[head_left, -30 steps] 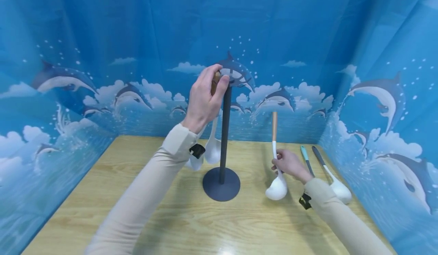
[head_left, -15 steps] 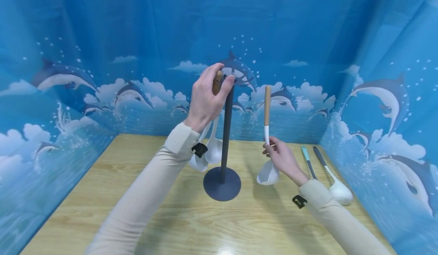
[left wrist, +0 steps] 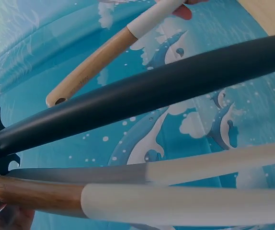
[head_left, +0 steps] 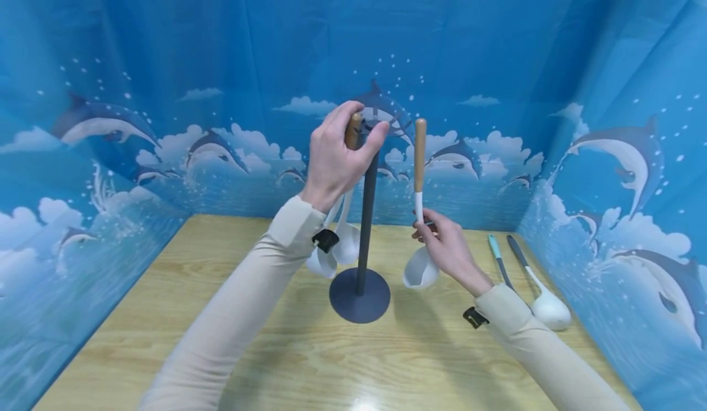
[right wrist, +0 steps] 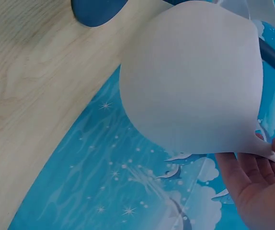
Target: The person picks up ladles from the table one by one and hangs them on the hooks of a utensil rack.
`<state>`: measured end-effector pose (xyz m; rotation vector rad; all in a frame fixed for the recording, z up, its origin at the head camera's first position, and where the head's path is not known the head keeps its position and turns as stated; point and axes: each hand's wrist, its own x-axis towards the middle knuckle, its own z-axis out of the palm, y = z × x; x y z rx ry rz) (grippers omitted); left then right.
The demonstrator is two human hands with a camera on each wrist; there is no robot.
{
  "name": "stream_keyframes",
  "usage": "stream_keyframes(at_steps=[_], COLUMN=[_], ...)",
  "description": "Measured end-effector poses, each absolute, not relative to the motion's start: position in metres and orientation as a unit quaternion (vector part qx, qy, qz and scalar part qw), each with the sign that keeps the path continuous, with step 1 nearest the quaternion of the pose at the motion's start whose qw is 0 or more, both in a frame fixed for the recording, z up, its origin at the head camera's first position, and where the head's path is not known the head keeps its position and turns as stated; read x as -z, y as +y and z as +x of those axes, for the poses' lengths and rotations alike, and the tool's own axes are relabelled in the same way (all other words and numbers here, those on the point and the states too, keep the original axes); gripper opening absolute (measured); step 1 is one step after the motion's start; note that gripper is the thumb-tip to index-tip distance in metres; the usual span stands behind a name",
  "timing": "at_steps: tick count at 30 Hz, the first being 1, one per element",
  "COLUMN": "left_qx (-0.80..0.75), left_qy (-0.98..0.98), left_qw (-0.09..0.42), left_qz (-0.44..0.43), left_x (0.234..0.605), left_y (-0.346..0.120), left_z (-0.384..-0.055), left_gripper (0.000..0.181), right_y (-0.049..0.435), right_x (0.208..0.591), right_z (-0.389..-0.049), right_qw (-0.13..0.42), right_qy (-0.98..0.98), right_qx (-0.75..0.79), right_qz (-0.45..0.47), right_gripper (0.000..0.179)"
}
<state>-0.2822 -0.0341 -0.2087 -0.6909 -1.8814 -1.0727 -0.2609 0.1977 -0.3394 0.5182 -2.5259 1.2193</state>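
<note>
My left hand (head_left: 338,153) curls around the top of a dark utensil stand (head_left: 367,227), thumb across its front, with a wooden handle (left wrist: 41,192) beside the fingers. Two white utensils hang there: a wooden-handled ladle (head_left: 321,264) and a grey-handled one (head_left: 347,244), partly behind the wrist. My right hand (head_left: 444,239) pinches the lower white shaft of another wooden-handled ladle (head_left: 420,153), held upright right of the stand and off the table. Its white bowl (right wrist: 192,79) fills much of the right wrist view.
On the right of the wooden table (head_left: 353,356) lie a mint-handled utensil (head_left: 495,248), its head hidden by the sleeve, and a white ladle (head_left: 551,310) with a dark handle. The stand's round base (head_left: 360,303) is mid-table. Dolphin-print curtains (head_left: 475,43) enclose the back and sides.
My right hand has raised the wooden-handled ladle and carried it left toward the stand, turning its bowl. My left thumb has shifted slightly right across the stand's top.
</note>
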Motion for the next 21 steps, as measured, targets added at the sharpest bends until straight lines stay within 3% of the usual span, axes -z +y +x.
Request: stream_keyframes(at_steps=[21], left_qx=[0.45], left_qy=[-0.757], left_qw=[0.394], left_qz=[-0.263], left_x=[0.207], left_y=[-0.036], left_z=[-0.282], left_gripper=[0.053], right_y=[0.188], right_x=[0.322], right_z=[-0.258], right_qw=[0.162], right_qy=[-0.856], right_qx=[-0.44], right_qz=[0.219], right_gripper=[0.035])
